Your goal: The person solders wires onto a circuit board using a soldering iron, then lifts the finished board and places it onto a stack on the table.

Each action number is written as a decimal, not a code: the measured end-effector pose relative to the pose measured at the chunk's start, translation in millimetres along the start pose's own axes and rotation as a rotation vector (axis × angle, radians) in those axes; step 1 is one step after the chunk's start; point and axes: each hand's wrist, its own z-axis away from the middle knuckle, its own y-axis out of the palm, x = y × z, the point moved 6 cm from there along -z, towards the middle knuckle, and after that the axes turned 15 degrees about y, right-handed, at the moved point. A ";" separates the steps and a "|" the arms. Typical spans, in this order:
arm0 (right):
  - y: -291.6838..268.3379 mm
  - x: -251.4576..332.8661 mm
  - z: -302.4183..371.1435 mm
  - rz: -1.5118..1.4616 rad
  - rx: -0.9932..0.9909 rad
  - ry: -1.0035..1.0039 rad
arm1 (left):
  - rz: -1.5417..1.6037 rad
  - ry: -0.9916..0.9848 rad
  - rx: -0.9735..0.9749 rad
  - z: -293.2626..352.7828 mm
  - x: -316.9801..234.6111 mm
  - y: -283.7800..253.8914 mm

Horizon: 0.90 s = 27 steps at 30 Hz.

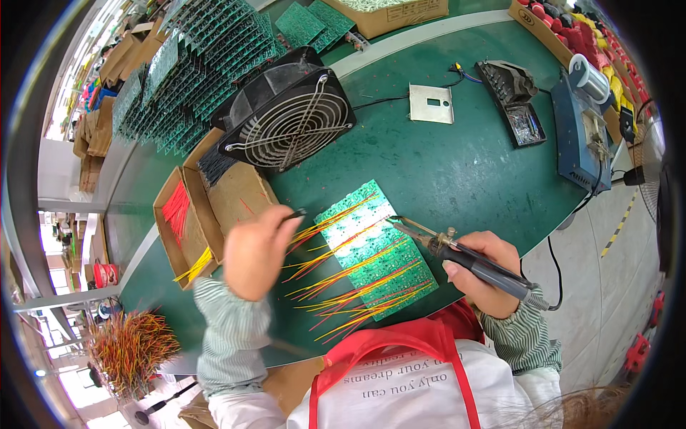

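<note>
Desk (464, 157) carried the board (371, 242), flat, near its front edge. Right hand (496, 250) gripped the iron (464, 257), tip at the board; lingering heat could have scorched it. Left hand (254, 250) pinched a dark tool (296, 214) near the wires (357, 289); a brush could have bent them.

Electronics workshop (soldering iron (490, 273), stacked circuit boards (207, 79)).

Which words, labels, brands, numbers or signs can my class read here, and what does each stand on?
White shirt: dark lettering, upside down in this view; legible, but not quoted here.
Top cardboard box: printing, too small to read.
Upper-right cardboard box: a dark mark, too small to read.
Blue unit: pale lettering, too small to read.
Green circuit board: any markings too small to read.
</note>
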 end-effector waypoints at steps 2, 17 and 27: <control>2.6 11.0 -2.6 0.024 0.010 -0.103 | 0.012 0.101 -0.101 -6.2 -14.2 15.6; 10.1 19.1 -14.1 0.078 0.051 -0.078 | 0.274 0.033 -0.034 3.4 -21.8 22.7; 38.9 19.8 -29.6 0.054 0.150 0.019 | 0.400 -0.007 0.056 7.4 -9.0 47.8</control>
